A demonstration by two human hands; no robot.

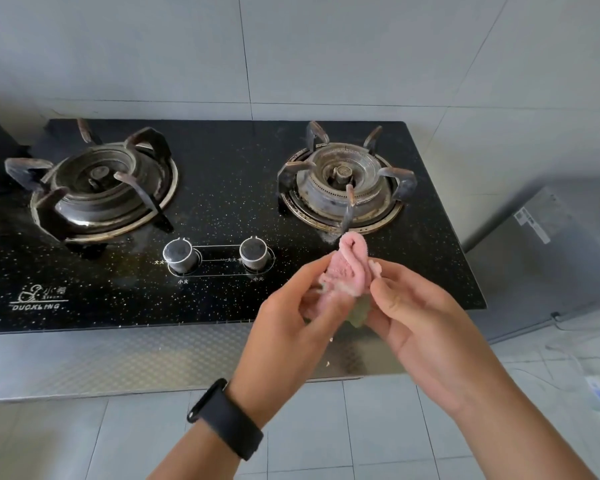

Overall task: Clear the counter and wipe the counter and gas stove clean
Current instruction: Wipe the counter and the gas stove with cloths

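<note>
Pink and bunched, a small cloth (345, 271) is held between a person's two hands above the front edge of a black, gold-flecked gas stove (222, 188), just in front of the right burner (343, 183). The left hand (291, 327), a black band (226, 419) on its wrist, pinches the cloth's left side with its fingers (312, 271) curled in around the fabric. The right hand (426, 317) grips the other side, thumb and fingers (388, 271) pressed together on the folds, so the top of the cloth rises as a loop between the two hands. A greenish patch shows at the cloth's lower edge; what it is cannot be told.

The stove sits on a patterned metal surface (101, 362) against a grey tiled wall (326, 53). The left burner (97, 183) and the right one each carry a rusted pot stand. Two round knobs, the left knob (179, 254) and the right knob (255, 252), stand between them near the stove's front. Pale specks lie on the glass near the right burner's rim. A grey appliance (534, 258) stands to the right, below the surface.
</note>
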